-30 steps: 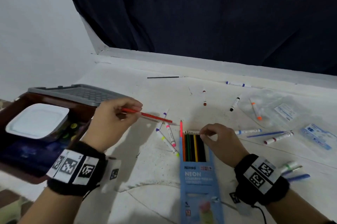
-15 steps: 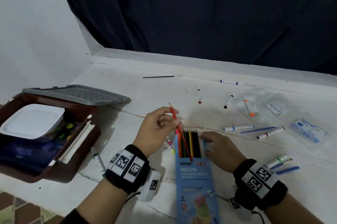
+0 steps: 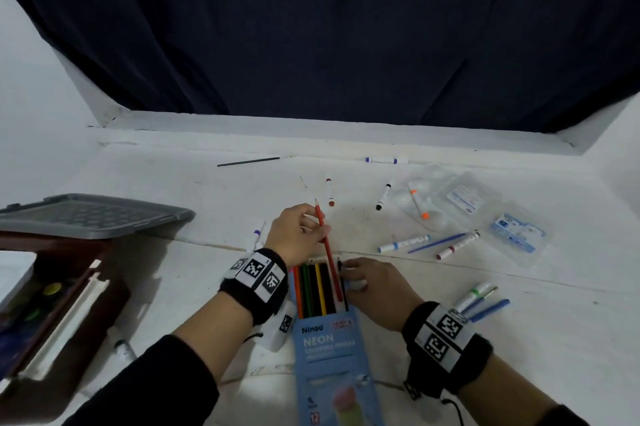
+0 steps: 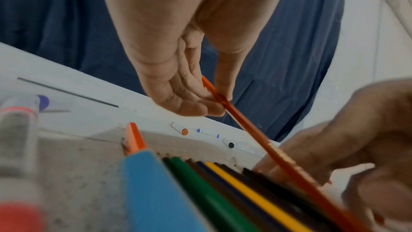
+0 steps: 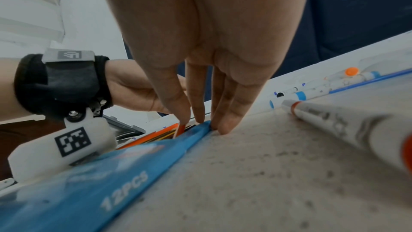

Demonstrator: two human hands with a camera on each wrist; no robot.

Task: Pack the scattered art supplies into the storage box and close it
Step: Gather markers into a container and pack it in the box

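left hand (image 3: 294, 235) pinches red pencil (image 3: 327, 252), lower end inside pencil box (image 3: 325, 339) mouth. right hand (image 3: 377, 290) fingertips straight, pressing box's right edge; right wrist view shows this contact.

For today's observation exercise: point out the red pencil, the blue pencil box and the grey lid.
red pencil (image 3: 326, 245), head view, on the mid shaft below the left hand.
blue pencil box (image 3: 327, 342), head view, on its printed front.
grey lid (image 3: 90, 216), head view, on its ribbed top.
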